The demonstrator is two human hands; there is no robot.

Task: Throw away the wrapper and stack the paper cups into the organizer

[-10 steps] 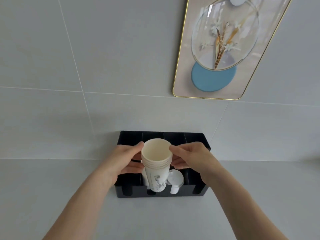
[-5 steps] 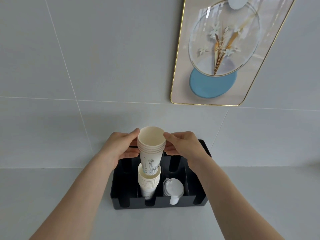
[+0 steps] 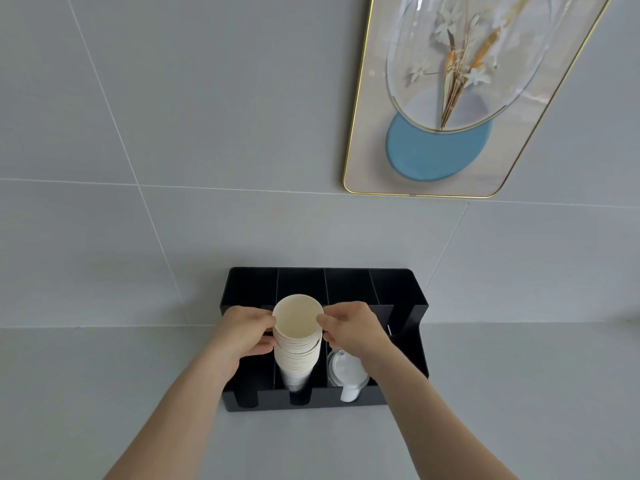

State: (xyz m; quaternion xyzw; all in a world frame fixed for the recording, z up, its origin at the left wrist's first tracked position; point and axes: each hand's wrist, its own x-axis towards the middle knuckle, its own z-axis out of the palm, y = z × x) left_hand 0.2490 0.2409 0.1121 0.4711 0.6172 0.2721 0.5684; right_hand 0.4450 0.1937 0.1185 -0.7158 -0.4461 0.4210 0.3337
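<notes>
A black organizer with several compartments stands on the grey counter against the wall. A stack of cream paper cups sits nested in its second compartment from the left, open mouth up. My left hand pinches the top rim of the stack from the left, and my right hand pinches it from the right. No wrapper is in view.
White plastic lids fill the compartment right of the cups. The leftmost and rightmost compartments look empty. A gold-framed picture hangs on the grey tiled wall above. Grey counter spreads to both sides.
The upper batch of cups, held above the lower stack half a second ago, has come down and nested into it. Both hands followed it down, still on the rim.
</notes>
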